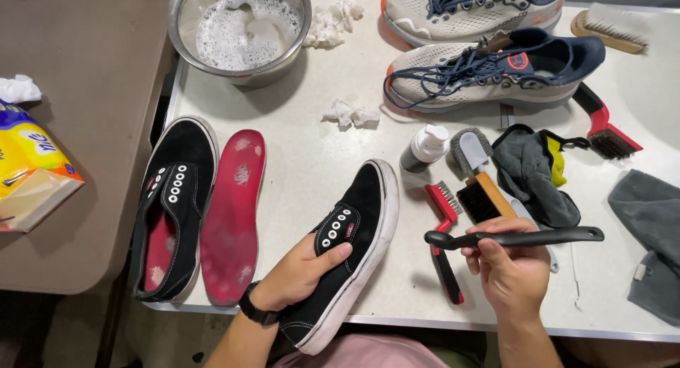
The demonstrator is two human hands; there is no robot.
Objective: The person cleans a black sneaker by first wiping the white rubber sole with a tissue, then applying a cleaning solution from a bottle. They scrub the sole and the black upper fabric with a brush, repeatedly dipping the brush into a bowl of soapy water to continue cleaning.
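Black canvas shoe with a white sole lies at the front edge of the white table, its heel overhanging that edge toward the person. Left hand grips it at the eyelet area, fingers curled narrowly around the upper, thumb on top; a black watch sits on that wrist. Right hand holds a slim black brush level above the front edge, fingers closed round the handle, its head end pointing toward the shoe without touching it. Directly beneath lies a red-handled wire brush, with a wooden-handled brush and a grey-headed brush just beside it. A small dark bottle with a white pump cap stands near the middle of the table. At the left edge rest the matching black shoe and a red insole, side by side and close together. A metal bowl of foamy water occupies the rear left corner, with crumpled tissue beside it. Two grey-and-navy running shoes lie along the rear edge. Grey cloths rest toward the right edge, together with a red brush and a wooden scrub brush at the rear right corner.
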